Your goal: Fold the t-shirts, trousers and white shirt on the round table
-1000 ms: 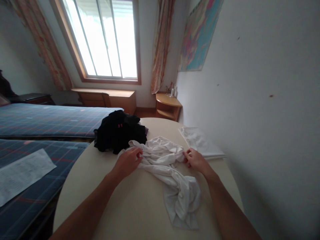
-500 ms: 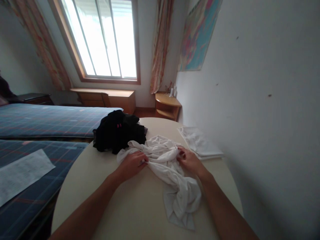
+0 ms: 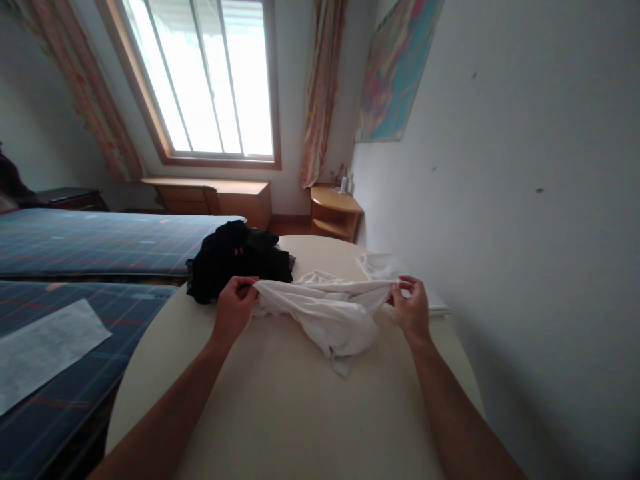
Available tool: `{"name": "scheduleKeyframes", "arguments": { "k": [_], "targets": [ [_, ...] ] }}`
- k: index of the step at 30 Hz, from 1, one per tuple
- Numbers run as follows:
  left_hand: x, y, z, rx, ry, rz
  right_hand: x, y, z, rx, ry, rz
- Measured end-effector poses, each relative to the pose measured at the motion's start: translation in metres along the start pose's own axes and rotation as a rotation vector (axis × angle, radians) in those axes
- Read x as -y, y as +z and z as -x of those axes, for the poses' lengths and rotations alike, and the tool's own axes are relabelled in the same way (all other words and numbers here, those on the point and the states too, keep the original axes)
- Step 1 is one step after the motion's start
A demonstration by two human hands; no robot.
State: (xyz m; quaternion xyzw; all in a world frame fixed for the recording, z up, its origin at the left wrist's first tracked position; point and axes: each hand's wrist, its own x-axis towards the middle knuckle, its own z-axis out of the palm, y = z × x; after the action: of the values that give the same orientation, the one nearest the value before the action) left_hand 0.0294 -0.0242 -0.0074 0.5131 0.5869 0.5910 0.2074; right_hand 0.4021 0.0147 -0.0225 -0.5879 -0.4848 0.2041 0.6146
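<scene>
A thin white garment (image 3: pixel 330 317), its exact kind unclear, is stretched between my two hands over the round cream table (image 3: pixel 300 413). Its upper edge is pulled nearly straight, while the rest sags in folds toward me. My left hand (image 3: pixel 236 303) pinches one end of that edge, close to a heap of black clothes (image 3: pixel 233 260). At the other end, my right hand (image 3: pixel 411 307) pinches the cloth between thumb and fingers. Behind my right hand lies a flat, folded white cloth (image 3: pixel 383 266), partly hidden by it.
Left of the table stand beds with blue plaid mattresses (image 3: pixel 100 240), and a sheet of paper (image 3: pixel 47 350) lies on the nearer one. A white wall (image 3: pixel 525 267) runs close along the right. A wooden corner shelf (image 3: pixel 335 200) stands beyond the table.
My hands have moved apart and lifted, drawing the white garment's edge taut between them. Its lower end, which lay spread toward me, has been pulled up and away.
</scene>
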Motion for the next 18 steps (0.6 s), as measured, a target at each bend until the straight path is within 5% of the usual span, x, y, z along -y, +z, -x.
{"name": "scheduleKeyframes", "arguments": {
  "k": [5, 11, 14, 18],
  "targets": [
    [0.008, 0.006, 0.005, 0.075, 0.069, -0.196, -0.016, 0.005, -0.004, 0.195, 0.058, -0.071],
    [-0.016, 0.007, 0.022, 0.206, 0.089, -0.730, -0.022, 0.000, 0.006, 0.315, -0.033, 0.487],
    [-0.023, 0.011, 0.031, 0.344, 0.145, -0.743, -0.023, -0.004, 0.009, 0.356, -0.056, 0.593],
    [-0.020, 0.023, 0.048, 0.666, 0.437, -0.598, -0.026, -0.003, 0.005, 0.359, -0.061, 0.547]
  ]
}}
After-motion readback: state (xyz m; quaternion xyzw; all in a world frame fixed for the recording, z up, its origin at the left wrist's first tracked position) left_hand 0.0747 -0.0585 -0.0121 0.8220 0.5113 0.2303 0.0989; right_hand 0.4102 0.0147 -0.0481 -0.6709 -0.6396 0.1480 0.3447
